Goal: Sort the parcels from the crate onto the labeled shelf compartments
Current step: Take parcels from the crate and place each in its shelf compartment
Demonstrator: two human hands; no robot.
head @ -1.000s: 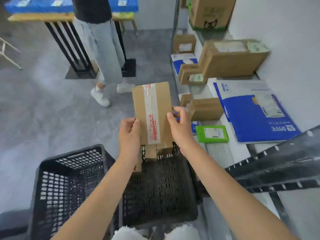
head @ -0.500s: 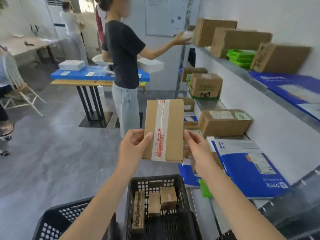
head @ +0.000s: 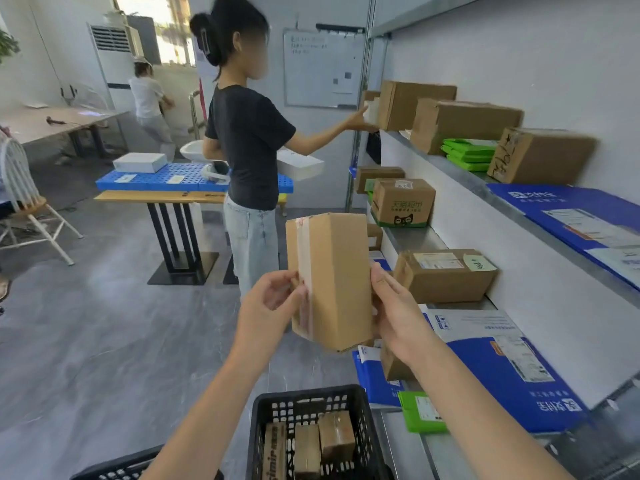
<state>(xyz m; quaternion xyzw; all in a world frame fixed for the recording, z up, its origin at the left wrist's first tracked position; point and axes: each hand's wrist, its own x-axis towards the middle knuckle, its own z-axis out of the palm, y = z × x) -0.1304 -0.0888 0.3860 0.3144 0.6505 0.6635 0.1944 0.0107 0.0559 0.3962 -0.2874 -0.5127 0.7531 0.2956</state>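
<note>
Compared to half a second back, the box (head: 332, 282) is rotated, so the taped face now looks left and a plain side faces me. It stands upright, long axis roughly vertical, held in the air above the black crate (head: 304, 393) and just left of the shelf (head: 412, 237). The left hand (head: 273, 306) pinches the taped edge. The right hand (head: 398, 313) grips the opposite edge, fingers tucked behind, out of sight. Can't spot any label. The crate's near end is cut off by the frame, with a few small parcels (head: 336, 434) inside.

Parcel (head: 332, 282) held above crate (head: 308, 396), shelf (head: 412, 239) to the right.
</note>
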